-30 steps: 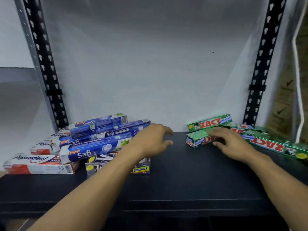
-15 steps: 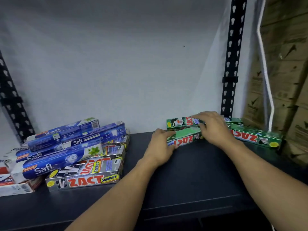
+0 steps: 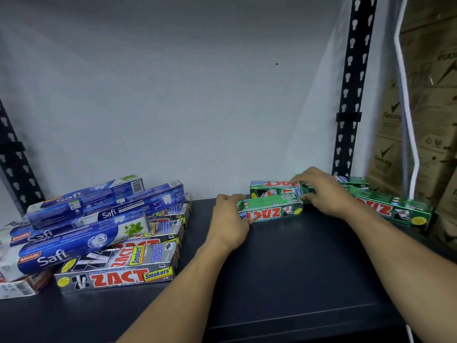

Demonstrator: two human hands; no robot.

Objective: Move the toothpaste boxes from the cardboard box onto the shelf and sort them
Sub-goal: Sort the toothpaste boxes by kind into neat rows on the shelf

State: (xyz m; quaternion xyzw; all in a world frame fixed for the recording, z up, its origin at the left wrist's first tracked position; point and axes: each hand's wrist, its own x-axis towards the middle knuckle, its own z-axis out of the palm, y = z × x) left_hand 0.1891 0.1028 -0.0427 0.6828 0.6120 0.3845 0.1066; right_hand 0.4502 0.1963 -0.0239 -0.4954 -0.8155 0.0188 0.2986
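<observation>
1. Now the left hand (image 3: pixel 228 219) grips the left end of the front green box (image 3: pixel 272 210), fingers curled over its top and thumb at its front face. A second ago it hung over the bare shelf (image 3: pixel 296 268), clear of any box.
2. Half a second ago the front green box lay slanted with its right end under the right hand (image 3: pixel 324 191). It now lies nearly level, and that end shows.
3. The right hand's fingers are curled over the back green box (image 3: pixel 269 190), pinching it just behind the front one.
4. A third green box (image 3: pixel 393 209) lies at the shelf's right end, near the post (image 3: pixel 348 95).
5. All are long, thin card cartons with glossy print. The blue boxes (image 3: pixel 81 243) are heaped on the silver boxes (image 3: pixel 116 273) at the left, well apart from the green ones.
6. The shelf is matt and dark, the post is black punched metal, and brown cartons (image 3: pixel 432 120) stand to the right.
</observation>
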